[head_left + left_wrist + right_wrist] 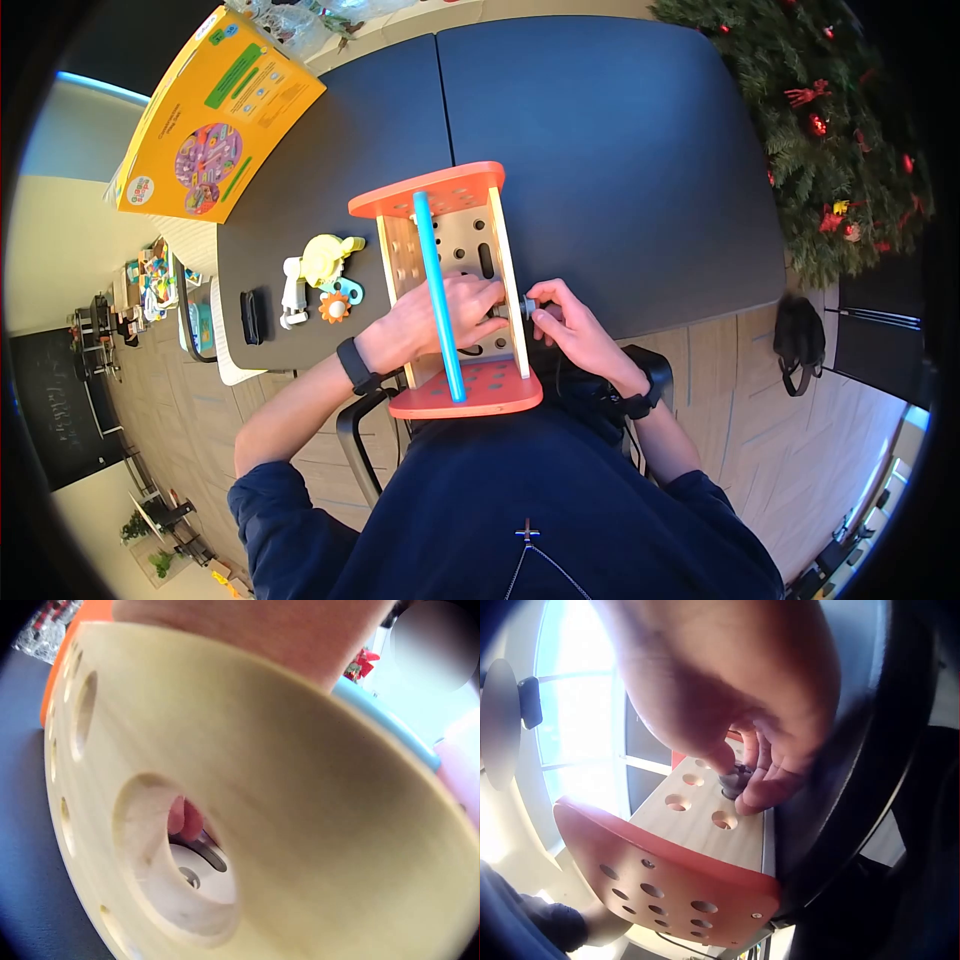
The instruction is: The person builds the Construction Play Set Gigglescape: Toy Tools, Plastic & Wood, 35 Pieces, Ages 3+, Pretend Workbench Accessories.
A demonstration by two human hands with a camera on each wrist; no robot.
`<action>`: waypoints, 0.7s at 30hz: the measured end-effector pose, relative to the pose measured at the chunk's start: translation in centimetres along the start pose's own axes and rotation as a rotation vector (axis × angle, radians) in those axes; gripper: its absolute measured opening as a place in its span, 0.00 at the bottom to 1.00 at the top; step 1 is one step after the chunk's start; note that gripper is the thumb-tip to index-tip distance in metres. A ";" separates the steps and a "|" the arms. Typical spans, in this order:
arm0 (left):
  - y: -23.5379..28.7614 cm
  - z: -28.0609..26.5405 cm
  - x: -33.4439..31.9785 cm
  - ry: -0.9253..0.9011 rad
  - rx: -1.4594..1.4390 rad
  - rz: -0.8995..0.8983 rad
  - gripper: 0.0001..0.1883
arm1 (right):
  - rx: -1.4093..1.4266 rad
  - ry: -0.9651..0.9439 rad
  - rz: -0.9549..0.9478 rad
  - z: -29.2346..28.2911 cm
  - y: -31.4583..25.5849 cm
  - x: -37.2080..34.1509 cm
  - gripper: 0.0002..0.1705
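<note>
A wooden toy toolbox [508, 260] with orange end panels and a blue handle bar [436, 270] stands at the table's near edge. My left hand [430, 318] reaches under the bar into it, thumb and finger pinching the inner end of a grey toy bolt [735, 780] at the right side wall. Outside that wall, my right hand [578, 330] pinches the bolt's slotted grey head between thumb and fingers. In the left wrist view, the near wooden wall hides most of the left hand; fingertips [184, 817] show through a round hole.
Left of the toolbox lie a yellow-and-white toy figure [322, 260], an orange gear [334, 307], a light blue slotted piece [348, 290] and a black case [254, 317]. A yellow box [225, 120] stands at the back left. A decorated Christmas tree [830, 150] borders the right side.
</note>
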State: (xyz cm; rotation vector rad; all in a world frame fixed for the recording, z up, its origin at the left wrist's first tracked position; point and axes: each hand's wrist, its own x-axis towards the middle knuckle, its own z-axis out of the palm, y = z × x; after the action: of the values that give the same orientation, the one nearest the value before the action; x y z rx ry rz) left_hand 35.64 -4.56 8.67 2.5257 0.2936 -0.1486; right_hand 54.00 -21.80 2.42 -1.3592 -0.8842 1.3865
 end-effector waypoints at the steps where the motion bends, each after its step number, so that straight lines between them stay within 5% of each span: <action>1: 0.0 0.1 0.0 0.002 0.006 0.002 0.15 | 0.010 -0.025 0.052 -0.2 0.1 0.2 0.12; 6: 0.0 0.2 -0.2 0.047 0.016 0.029 0.16 | -0.248 -0.180 0.327 -1.5 -0.8 1.8 0.11; 9: -0.2 0.3 -0.2 0.044 0.025 0.033 0.16 | -0.287 -0.072 0.376 -0.4 -3.1 1.6 0.10; 12: -0.2 0.3 -0.2 0.026 0.028 0.017 0.16 | 0.112 0.052 -0.026 0.6 -0.5 0.9 0.08; 18: -0.1 0.3 -0.2 0.011 0.033 0.004 0.16 | 0.112 -0.074 0.077 -0.7 1.4 1.3 0.10; 21: -0.2 0.4 -0.2 0.029 0.019 0.017 0.16 | -0.146 -0.108 0.363 -0.9 -1.4 2.0 0.13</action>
State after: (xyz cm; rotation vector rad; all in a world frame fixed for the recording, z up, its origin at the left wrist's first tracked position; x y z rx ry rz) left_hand 35.40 -4.68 8.24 2.5507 0.2839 -0.1086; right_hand 55.26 -19.65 3.07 -1.6273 -0.8509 1.7111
